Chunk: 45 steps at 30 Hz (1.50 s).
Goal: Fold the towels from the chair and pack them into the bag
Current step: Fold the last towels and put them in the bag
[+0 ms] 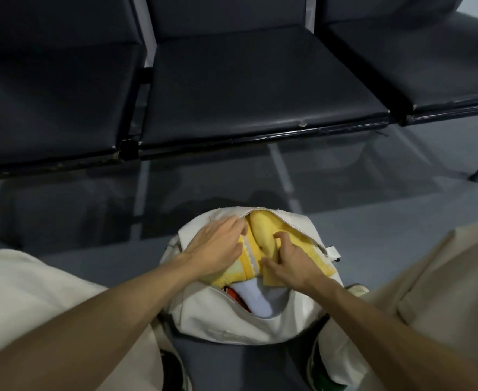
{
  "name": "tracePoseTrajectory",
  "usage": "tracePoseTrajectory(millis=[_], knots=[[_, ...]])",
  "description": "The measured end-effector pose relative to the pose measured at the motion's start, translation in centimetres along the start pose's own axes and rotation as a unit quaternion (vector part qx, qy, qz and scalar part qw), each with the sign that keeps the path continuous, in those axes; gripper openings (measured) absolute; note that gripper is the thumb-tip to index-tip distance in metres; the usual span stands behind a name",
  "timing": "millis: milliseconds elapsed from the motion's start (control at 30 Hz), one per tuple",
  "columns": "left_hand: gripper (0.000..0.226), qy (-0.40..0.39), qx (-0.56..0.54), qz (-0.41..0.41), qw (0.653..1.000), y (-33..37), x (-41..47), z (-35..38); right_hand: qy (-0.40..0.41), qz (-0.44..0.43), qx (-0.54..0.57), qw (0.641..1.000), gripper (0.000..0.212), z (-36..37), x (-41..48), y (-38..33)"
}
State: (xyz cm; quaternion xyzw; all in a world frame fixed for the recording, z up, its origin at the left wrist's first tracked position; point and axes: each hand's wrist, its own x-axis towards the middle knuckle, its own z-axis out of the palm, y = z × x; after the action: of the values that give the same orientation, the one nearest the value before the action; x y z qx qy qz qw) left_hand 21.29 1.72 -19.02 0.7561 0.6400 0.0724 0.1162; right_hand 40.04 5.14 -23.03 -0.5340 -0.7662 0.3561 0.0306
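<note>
Towels are mostly in the bag (pixel 232 325) by now: a yellow towel (pixel 263 235) bulges out of the open top, a blue towel (pixel 256 300) lies under it at the near end, and a red thing (pixel 236 296) shows beside the blue one, too hidden to name. The bag stands on the floor (pixel 91 263) between the person's knees, its zip (pixel 299 231) undone. The chairs (pixel 260 88) beyond it show bare seats, so I judge the folding is done and nothing is left to fetch, at least in this view. What seems left is to settle the yellow towel below the rim and perhaps close the bag.

The left hand (pixel 218 244) lies flat on the bag's left lip, fingers fairly straight and together, fingertips at the zip's edge, touching the yellow towel; it grips nothing and looks to be holding the side open or steady. The right hand (pixel 288 261) comes in from the right with fingers curled, thumb and forefinger bent into a fold of the yellow towel, pinching or tucking it down. Both forearms reach forward and down, nearly meeting over the opening.
</note>
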Motion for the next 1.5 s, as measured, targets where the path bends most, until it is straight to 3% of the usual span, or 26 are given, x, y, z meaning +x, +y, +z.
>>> tracePoseTrajectory(millis=[100, 200, 267, 367, 567, 767, 967, 1000, 1067, 1133, 1200, 1300, 1367, 1433, 1500], knots=[[0.03, -0.075, 0.014, -0.07, 0.995, 0.5, -3.2, 2.0, 0.004, -0.001, -0.001, 1.0, 0.055, -0.1, -0.8, 0.2], [0.045, -0.075, 0.027, -0.115, 0.99, 1.2, -4.5, 4.2, -0.03, -0.008, -0.052, 0.998, 0.07, -0.1, -1.2, 0.2], [0.043, -0.049, 0.049, -0.107, 0.992, 1.5, -4.6, 4.7, -0.041, -0.012, -0.094, 0.995, 0.076, 0.2, -1.3, 0.1], [0.033, -0.019, 0.092, -0.094, 0.991, 1.4, -4.6, 4.7, -0.043, -0.026, -0.123, 0.991, 0.067, 0.9, -1.3, -0.1], [0.038, -0.052, 0.078, -0.081, 0.992, 0.4, -5.1, 3.6, 0.008, -0.033, -0.079, 0.996, 0.052, 1.4, -0.5, -0.6], [0.038, -0.131, -0.046, -0.078, 0.987, -2.0, -7.0, 2.2, 0.065, -0.006, 0.056, 0.996, 0.046, 1.1, 0.3, -2.7], [0.038, -0.248, -0.016, -0.077, 0.966, -1.6, -7.1, 3.7, -0.028, -0.04, 0.028, 0.998, 0.061, 1.0, -0.4, -1.9], [0.035, -0.224, -0.008, -0.09, 0.97, -1.3, -6.5, 3.3, -0.045, -0.042, 0.035, 0.998, 0.064, 0.7, -0.4, -1.5], [0.031, -0.097, 0.005, -0.103, 0.99, -0.4, -5.0, 2.6, -0.064, -0.053, 0.05, 0.995, 0.063, -0.3, -0.8, -0.8], [0.025, 0.048, -0.046, -0.083, 0.994, 0.7, -3.5, 2.4, -0.031, -0.09, 0.011, 0.995, 0.04, -1.0, -1.5, 0.1], [0.028, 0.088, -0.103, -0.026, 0.99, 1.6, -1.7, 2.6, 0.004, -0.136, -0.101, 0.986, 0.021, -1.4, -2.7, 1.4], [0.044, -0.05, -0.108, 0.044, 0.992, 2.3, 0.5, 3.0, -0.087, -0.214, -0.183, 0.956, 0.033, -0.4, -4.1, 3.2], [0.044, -0.128, -0.071, 0.054, 0.988, 2.6, 1.1, 3.2, -0.172, -0.218, -0.204, 0.939, 0.045, 0.3, -4.3, 4.0], [0.051, -0.162, -0.007, 0.061, 0.985, 2.8, 1.0, 3.5, -0.205, -0.197, -0.243, 0.928, 0.048, 0.2, -4.2, 4.4], [0.062, -0.168, 0.057, 0.077, 0.981, 2.7, 0.7, 4.2, -0.187, -0.191, -0.272, 0.925, 0.043, -0.4, -4.2, 4.9]])
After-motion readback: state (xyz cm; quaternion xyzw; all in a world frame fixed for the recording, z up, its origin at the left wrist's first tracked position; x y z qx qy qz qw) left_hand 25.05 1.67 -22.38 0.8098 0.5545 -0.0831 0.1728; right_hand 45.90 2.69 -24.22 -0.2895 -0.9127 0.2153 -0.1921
